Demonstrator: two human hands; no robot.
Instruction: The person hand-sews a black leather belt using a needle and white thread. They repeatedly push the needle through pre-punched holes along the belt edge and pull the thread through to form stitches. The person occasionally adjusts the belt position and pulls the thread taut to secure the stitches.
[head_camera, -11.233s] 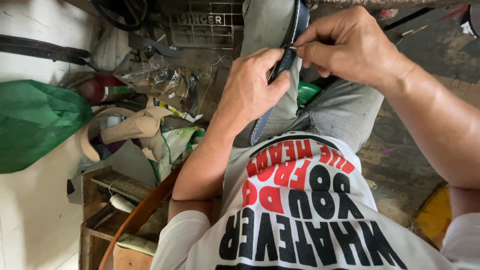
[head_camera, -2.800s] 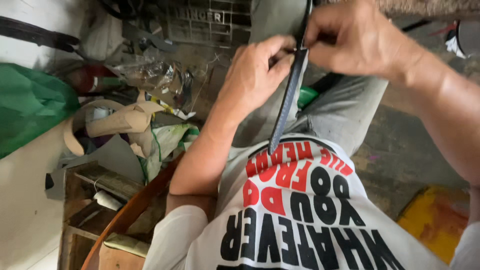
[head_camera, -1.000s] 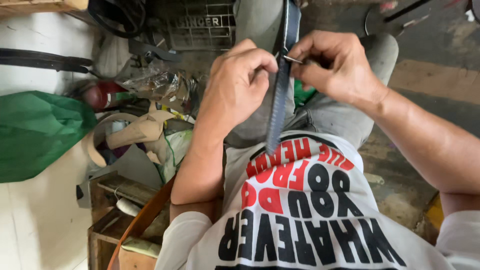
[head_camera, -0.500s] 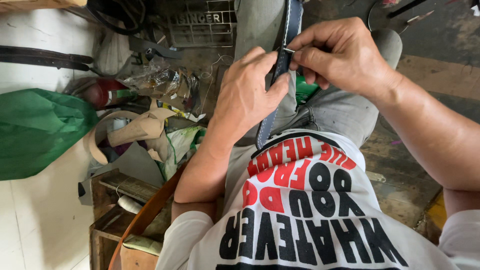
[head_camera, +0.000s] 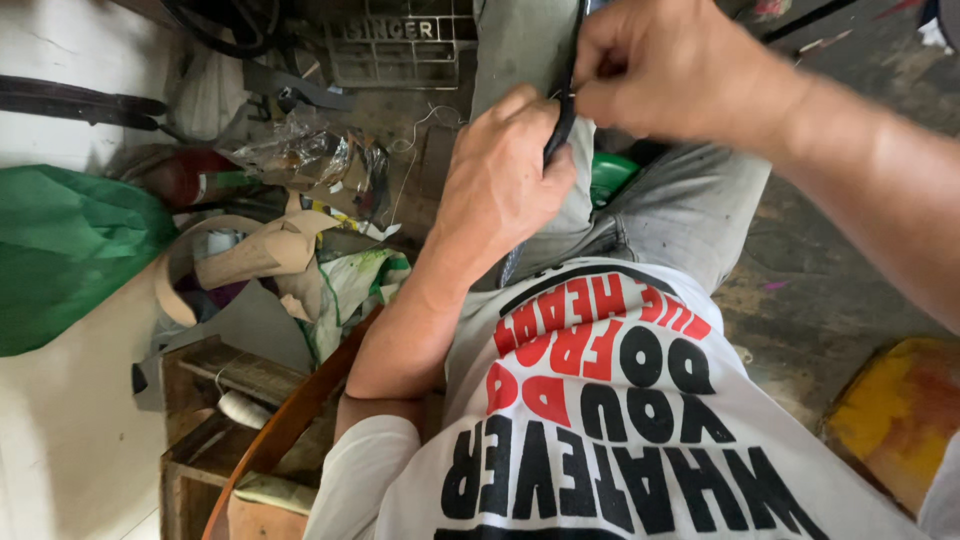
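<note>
Hands meet over the person's lap, both closed on a narrow dark strap that runs from the top edge of the view down across the grey trousers. The left hand lies below, knuckles up, fingers curled and thumb pressed against the strap's side, so the strap passes out from under its thumb and upward. The right hand sits just above and to the right, fingertips pinched together on the strap where it rises past the left thumb; whether anything small is held between those fingertips cannot be told. Below the left hand a short length of the strap shows again beside the wrist, lying on the trouser leg. A white printed shirt fills the lower middle. To the left of the left forearm lie a green cloth, tan leather scraps, crumpled clear plastic and a wooden crate holding a white thread spool.
</note>
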